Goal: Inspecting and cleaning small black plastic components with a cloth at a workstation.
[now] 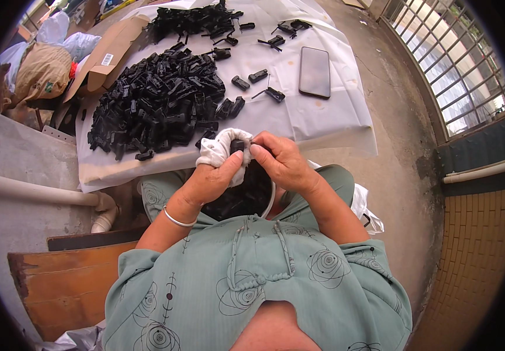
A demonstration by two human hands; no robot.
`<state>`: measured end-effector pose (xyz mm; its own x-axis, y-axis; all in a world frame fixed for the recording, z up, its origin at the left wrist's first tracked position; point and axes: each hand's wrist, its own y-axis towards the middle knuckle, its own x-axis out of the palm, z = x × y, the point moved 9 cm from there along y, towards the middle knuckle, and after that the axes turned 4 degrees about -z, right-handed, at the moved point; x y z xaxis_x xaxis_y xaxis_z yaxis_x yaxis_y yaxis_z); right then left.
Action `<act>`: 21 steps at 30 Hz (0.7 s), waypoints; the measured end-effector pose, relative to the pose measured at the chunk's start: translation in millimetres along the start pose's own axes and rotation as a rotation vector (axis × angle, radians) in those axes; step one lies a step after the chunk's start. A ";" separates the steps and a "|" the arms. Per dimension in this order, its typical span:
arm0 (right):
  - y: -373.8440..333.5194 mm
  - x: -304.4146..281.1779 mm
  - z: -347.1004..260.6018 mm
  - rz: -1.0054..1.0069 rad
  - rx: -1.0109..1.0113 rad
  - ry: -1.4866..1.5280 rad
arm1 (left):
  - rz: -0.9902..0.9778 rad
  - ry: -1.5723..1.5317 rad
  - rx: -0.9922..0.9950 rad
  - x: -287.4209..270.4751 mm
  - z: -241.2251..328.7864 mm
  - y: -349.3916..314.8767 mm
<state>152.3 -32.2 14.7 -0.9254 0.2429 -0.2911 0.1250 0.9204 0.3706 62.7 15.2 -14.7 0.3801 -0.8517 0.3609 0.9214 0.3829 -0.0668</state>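
Concrete flooring (398,137) runs along the right of this cramped corner, beneath a barred window (457,64), and the person sits close against a surface (299,126) draped in white sheeting. The left hand (212,182) grips a small black piece (238,145) bedded in a crumpled white cloth (211,152), its thumb pressed along the near side. The right hand (283,162) has thumb and forefinger drawn into a pinch at the piece's right edge; from where I stand, whatever lies between those tips is too small to tell.

To do this fine work well, I'd say, the left hand should be the steady one, cloth snug around the piece so that it can't slip or roll, while the right fingertips make short, light movements. Holding both wrists low and close together would help, and pressing too hard might bend a thin part.

A great heap of similar black parts (159,99) covers the left of the surface, with a few strays to its right and a dark phone (315,72) beyond those. More black parts sit in a white-rimmed container (272,202) between the knees. Off to the left I see an opened cardboard box (109,55), stuffed bags (45,67), a pale pipe (36,186) and a worn wooden board (71,284).
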 end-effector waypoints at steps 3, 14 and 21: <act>2.1 8.1 -4.1 -0.090 -0.018 -0.092 | 0.103 0.228 0.040 -6.6 4.8 2.5; 7.5 15.3 20.7 -0.013 0.172 0.067 | 0.170 0.935 0.363 8.2 43.2 3.9; 23.6 -55.0 29.6 0.287 0.111 -0.662 | 0.408 1.700 0.254 -27.2 88.6 35.9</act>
<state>216.7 -14.8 13.3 -0.4446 0.5811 -0.6817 0.3980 0.8099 0.4308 78.3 83.9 55.6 0.3699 -0.0288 -0.9286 0.7836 0.5467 0.2951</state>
